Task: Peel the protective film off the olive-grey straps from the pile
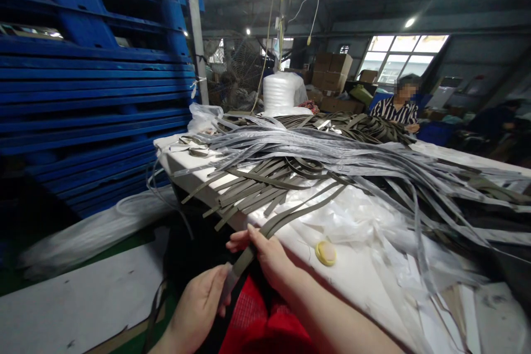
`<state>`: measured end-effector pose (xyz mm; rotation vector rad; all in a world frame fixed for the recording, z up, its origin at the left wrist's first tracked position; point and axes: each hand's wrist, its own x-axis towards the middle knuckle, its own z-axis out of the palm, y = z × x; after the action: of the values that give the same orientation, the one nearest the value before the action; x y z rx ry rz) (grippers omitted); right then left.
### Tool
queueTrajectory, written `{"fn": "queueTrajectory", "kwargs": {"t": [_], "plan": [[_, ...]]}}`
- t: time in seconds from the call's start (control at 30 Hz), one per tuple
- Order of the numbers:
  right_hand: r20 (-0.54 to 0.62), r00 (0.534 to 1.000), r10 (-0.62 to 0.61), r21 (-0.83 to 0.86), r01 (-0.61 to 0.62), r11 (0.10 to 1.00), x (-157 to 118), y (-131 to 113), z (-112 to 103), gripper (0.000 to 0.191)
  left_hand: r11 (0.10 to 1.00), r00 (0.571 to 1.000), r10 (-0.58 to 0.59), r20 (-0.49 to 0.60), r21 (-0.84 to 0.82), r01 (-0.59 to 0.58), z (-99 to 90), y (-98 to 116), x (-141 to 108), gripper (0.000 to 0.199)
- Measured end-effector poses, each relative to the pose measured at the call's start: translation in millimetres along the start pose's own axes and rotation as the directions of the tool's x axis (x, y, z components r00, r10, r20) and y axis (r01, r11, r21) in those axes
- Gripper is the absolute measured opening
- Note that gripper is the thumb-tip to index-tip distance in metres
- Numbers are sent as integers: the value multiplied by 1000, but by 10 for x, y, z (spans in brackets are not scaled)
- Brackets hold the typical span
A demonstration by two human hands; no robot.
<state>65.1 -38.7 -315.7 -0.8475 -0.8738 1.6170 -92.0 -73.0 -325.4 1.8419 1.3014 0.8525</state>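
Observation:
A flat dark olive strap runs from the table down between my hands. My left hand is closed round its lower end, where a clear plastic sleeve covers the tip. Higher up, my right hand pinches the strap between thumb and fingers, close to the table's front edge. Beyond my hands, a pile of similar olive straps lies with their ends toward me. Long clear plastic sleeves are spread across them.
The white-covered table holds a yellow tape roll and crumpled clear film. Blue pallets are stacked at the left. A white foam roll stands at the back. A person in a striped top sits across the table.

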Motion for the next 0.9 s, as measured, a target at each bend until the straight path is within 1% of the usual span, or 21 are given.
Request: {"fn": "queueTrajectory", "kwargs": {"t": [0.07,0.13,0.2,0.27,0.33,0.4,0.43,0.5,0.57,0.67,0.73,0.77,0.83,0.9], "plan": [[65,997,29,-61,-25,998,-69,137,74,71,1000,998,30,-47,7,-30,63,51,23,62],[134,986,97,-119,-81,990,-118,229,102,77,999,995,35,-93,-3,-35,123,39,7,62],[170,977,125,-148,-100,984,-132,237,74,73,999,997,10,-79,-37,-13,159,-26,-38,61],[138,987,86,-104,-72,992,-105,153,4,63,998,999,-22,-29,-58,21,161,-118,-90,61],[39,999,28,-13,-28,1000,-52,11,-81,54,998,999,-41,2,-47,41,140,-200,-128,60],[-46,999,3,42,-1,999,0,-134,-146,50,998,999,-48,5,-31,48,111,-237,-131,60],[-63,998,1,45,2,999,18,-192,-164,51,999,999,-44,0,-31,44,98,-231,-117,60],[-59,998,8,36,-6,999,30,-267,-162,55,999,1000,-22,-16,-38,21,76,-161,-62,60],[-33,999,16,35,-15,999,18,-288,-117,61,999,999,8,-36,-40,-9,62,-27,16,61],[7,1000,-12,9,12,1000,-24,-255,0,65,998,998,37,-50,-52,-40,52,200,126,60],[36,999,-29,-34,30,999,-63,-212,83,65,997,996,47,-72,-56,-51,58,296,173,60],[61,998,-18,-69,22,997,-85,-190,119,66,997,995,45,-89,-53,-50,65,316,184,60],[133,990,42,-155,-21,988,-127,-162,159,65,998,993,34,-114,-48,-40,82,307,179,59],[177,980,96,-190,-61,980,-147,-178,142,57,997,995,14,-100,-72,-21,96,262,146,58]]}}
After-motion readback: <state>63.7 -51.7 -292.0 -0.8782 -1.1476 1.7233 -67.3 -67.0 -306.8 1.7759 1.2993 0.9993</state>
